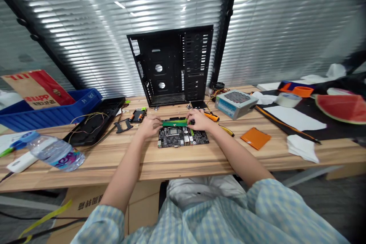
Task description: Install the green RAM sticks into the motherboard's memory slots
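A long green RAM stick (pixel 175 124) stretches sideways above the back part of a motherboard (pixel 183 137). My left hand (pixel 150 126) pinches its left end, the fingers closed. At its other end, the fingers of my right hand (pixel 198 119) are closed on the stick too. The motherboard lies flat on the wooden table, with its square processor socket showing below the stick. Whether the stick sits in a slot cannot be made out. Just behind my right hand lies an orange-and-black screwdriver (pixel 212 116).
Behind the board stands an open black computer case (pixel 171 65). A power supply (pixel 236 103) and an orange square packet (pixel 255 138) lie to the right. To the left are a black bracket (pixel 123 126), a water bottle (pixel 55 152) and a blue bin (pixel 82 105).
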The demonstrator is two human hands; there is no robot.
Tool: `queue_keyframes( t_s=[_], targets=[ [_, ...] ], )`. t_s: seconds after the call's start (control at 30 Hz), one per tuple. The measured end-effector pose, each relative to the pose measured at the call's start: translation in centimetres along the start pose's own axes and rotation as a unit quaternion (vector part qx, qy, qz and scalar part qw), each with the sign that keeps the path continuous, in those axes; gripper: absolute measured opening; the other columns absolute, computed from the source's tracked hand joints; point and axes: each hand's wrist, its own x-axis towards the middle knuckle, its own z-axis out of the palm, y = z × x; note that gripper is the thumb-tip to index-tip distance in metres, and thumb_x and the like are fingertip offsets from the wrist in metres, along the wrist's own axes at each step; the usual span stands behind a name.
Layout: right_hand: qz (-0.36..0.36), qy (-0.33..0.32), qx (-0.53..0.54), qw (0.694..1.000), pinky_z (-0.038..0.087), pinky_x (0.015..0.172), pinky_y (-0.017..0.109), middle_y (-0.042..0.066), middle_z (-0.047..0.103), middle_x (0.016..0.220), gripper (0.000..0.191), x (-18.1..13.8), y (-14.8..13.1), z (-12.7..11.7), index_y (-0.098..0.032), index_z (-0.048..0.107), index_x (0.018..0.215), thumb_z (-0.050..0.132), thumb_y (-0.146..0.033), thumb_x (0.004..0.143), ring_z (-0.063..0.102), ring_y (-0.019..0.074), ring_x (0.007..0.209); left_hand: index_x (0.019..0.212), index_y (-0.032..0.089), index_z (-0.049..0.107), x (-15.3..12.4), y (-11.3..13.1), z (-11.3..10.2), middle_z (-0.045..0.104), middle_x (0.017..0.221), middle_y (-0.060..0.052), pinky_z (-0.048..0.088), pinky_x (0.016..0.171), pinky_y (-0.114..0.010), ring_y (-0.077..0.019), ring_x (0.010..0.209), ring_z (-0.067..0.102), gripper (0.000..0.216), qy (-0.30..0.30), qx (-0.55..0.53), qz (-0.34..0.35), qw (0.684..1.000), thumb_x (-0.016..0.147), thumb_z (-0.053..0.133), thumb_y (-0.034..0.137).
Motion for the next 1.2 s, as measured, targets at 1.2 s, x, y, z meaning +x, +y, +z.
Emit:
queue_keyframes(
  t_s=[1.2],
  targets=[
    [0.045, -0.019, -0.058, 0.997, 0.026, 0.089, 0.046, 0.006, 0.063, 0.116, 0.022, 0.05, -0.44, -0.01, -0.025, 0.073, 0.086, 0.07, -0.044, 0.074, 0.043, 0.0298, 0.11, 0.123, 0.019, 0.05, -0.11, 0.5, 0.25, 0.068, 0.113, -0.009, 0.045, 0.098, -0.042, -0.0252, 0.11, 0.06, 0.044, -0.023, -0.024, -0.05, 0.998, 0.079, 0.057, 0.024]
  ],
)
